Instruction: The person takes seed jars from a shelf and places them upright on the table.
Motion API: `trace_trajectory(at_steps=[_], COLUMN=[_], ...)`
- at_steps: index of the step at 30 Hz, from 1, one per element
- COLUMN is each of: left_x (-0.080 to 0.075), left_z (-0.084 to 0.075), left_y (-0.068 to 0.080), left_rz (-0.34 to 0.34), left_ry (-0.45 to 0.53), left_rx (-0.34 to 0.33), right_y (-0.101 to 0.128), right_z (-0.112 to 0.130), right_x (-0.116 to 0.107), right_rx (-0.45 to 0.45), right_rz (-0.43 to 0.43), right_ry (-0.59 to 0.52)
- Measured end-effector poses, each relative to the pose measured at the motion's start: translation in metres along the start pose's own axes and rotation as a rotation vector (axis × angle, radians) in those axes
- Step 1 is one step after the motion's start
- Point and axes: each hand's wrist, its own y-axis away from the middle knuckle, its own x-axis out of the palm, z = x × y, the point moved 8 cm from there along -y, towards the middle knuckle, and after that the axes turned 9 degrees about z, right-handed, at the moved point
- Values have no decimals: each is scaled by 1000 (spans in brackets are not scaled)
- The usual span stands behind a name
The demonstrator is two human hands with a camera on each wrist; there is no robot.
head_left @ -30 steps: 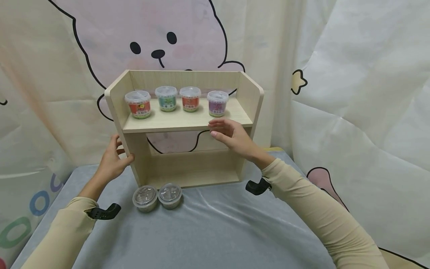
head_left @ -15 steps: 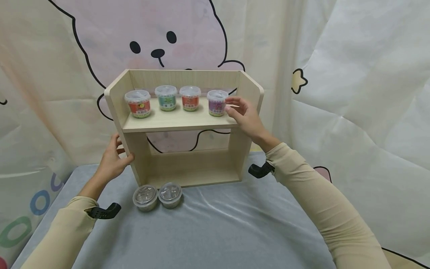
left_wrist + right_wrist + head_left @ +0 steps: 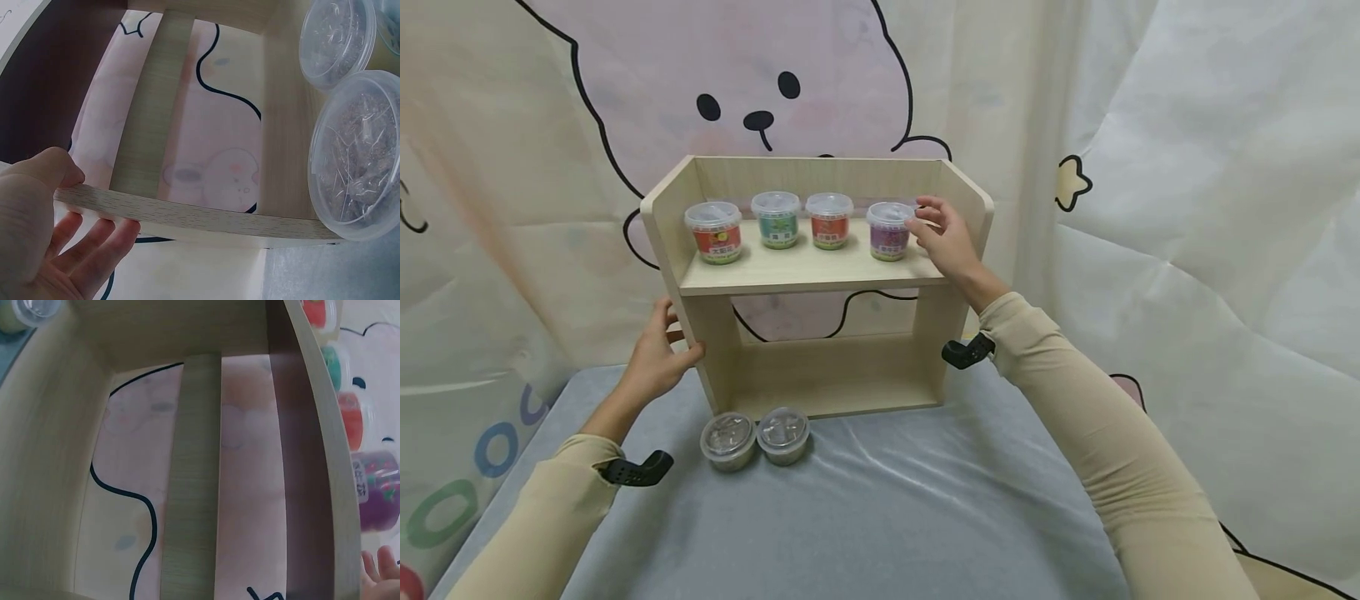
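A light wooden two-level shelf [image 3: 812,271] stands on the grey table. On its upper board sit a red-label cup [image 3: 713,232], a green one [image 3: 776,219], an orange one [image 3: 829,221] and a purple one [image 3: 890,231]. My right hand [image 3: 942,235] hovers over the board's right end, its loosely bent fingers at the purple cup's right side. The right wrist view shows only fingertips [image 3: 381,567] just short of the purple cup [image 3: 378,494]. My left hand [image 3: 657,360] grips the shelf's left side panel [image 3: 187,215], thumb on one face and fingers on the other.
Two clear lidded cups [image 3: 727,440] [image 3: 783,433] sit on the grey cloth [image 3: 887,517] in front of the shelf, close to the left hand [image 3: 359,156]. A cartoon-printed curtain [image 3: 1187,167] hangs behind and to the right.
My right hand rose from the front edge of the upper board and moved back to the right side of the purple cup. The left hand stayed on the side panel.
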Motion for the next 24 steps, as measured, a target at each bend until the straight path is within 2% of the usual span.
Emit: trace_trajectory(at_steps=[4,9,16,24], left_x=[2,3,2,1], left_z=[0,0,0,1], left_y=[-1,-2,-1,0], left_rz=[7,16,7,4], left_ry=[-1,1,-1,7], left_rx=[1,-11,-16,-28], right_y=[-9,-17,-21,-22], right_z=[-8,-13,-17,-18], right_x=[2,10,16,17], right_rx=[41,64,110,140], right_rz=[16,90,188,222], right_ry=[-133,-279,-262,-257])
